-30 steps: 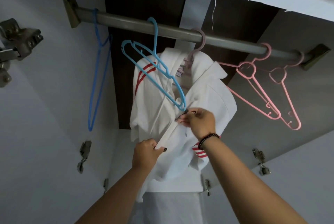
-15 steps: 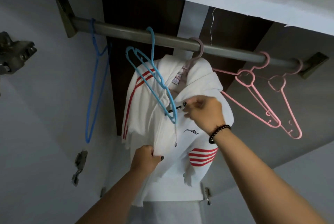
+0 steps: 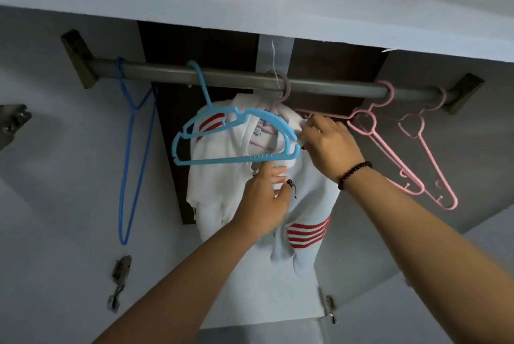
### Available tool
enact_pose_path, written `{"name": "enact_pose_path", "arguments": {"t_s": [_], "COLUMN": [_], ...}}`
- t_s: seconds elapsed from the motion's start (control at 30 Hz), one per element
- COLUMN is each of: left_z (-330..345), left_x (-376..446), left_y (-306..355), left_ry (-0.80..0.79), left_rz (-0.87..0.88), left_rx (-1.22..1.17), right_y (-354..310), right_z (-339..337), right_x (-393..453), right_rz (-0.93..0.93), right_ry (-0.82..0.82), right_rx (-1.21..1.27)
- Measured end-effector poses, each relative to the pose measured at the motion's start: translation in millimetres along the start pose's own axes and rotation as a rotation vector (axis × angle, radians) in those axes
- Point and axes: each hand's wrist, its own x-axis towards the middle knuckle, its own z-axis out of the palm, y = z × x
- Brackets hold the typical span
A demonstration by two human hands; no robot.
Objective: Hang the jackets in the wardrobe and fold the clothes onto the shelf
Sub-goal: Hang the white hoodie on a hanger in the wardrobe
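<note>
A white jacket with red stripes hangs on a pale pink hanger from the grey wardrobe rail. My right hand grips the jacket's collar near its right shoulder, just under the rail. My left hand holds the jacket's front at chest height, fingers curled into the cloth. A light blue hanger hooked on the rail swings in front of the jacket's collar.
A dark blue hanger hangs at the rail's left end. Two pink hangers hang to the right of the jacket. A white shelf runs above the rail. Door hinges sit on the left wall.
My right hand rose from the zip at chest height to the collar. My left hand moved up from the hem to the chest. The light blue hanger swung flatter across the collar.
</note>
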Motion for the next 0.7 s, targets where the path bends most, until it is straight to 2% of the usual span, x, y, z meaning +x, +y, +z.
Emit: {"name": "enact_pose_path", "arguments": {"t_s": [0.1, 0.17, 0.23, 0.3, 0.4, 0.5, 0.57, 0.7], "left_z": [8.9, 12.1, 10.9, 5.0, -7.2, -14.1, -15.1, -18.8], "left_x": [-1.1, 1.2, 10.9, 29.5, 67.6, 100.7, 118.5, 145.3], "left_y": [-13.0, -19.2, -22.9, -23.2, -30.2, -38.2, -41.7, -37.3], "left_ry": [0.043, 0.083, 0.162, 0.26, 0.352, 0.42, 0.459, 0.472], "left_rz": [0.022, 0.03, 0.082, 0.121, 0.096, 0.121, 0.15, 0.145], "left_rx": [-0.033, 0.027, 0.101, 0.146, 0.22, 0.318, 0.378, 0.355], "right_y": [3.3, 7.6, 12.2, 8.7, -6.7, -16.9, -26.6, -31.3], "right_z": [9.3, 17.6, 19.2, 8.6, -2.3, 4.3, 13.4, 25.5], "right_x": [-36.9, -61.0, -72.6, -70.5, -47.3, -15.6, -0.5, 8.9], "right_rz": [-0.046, -0.045, 0.041, 0.25, 0.724, 1.093, 1.228, 1.305], "right_ry": [0.116, 0.099, 0.063, 0.08, 0.172, 0.061, 0.008, 0.051], "right_rx": [-0.011, -0.005, 0.066, 0.251, 0.626, 0.879, 0.932, 0.859]}}
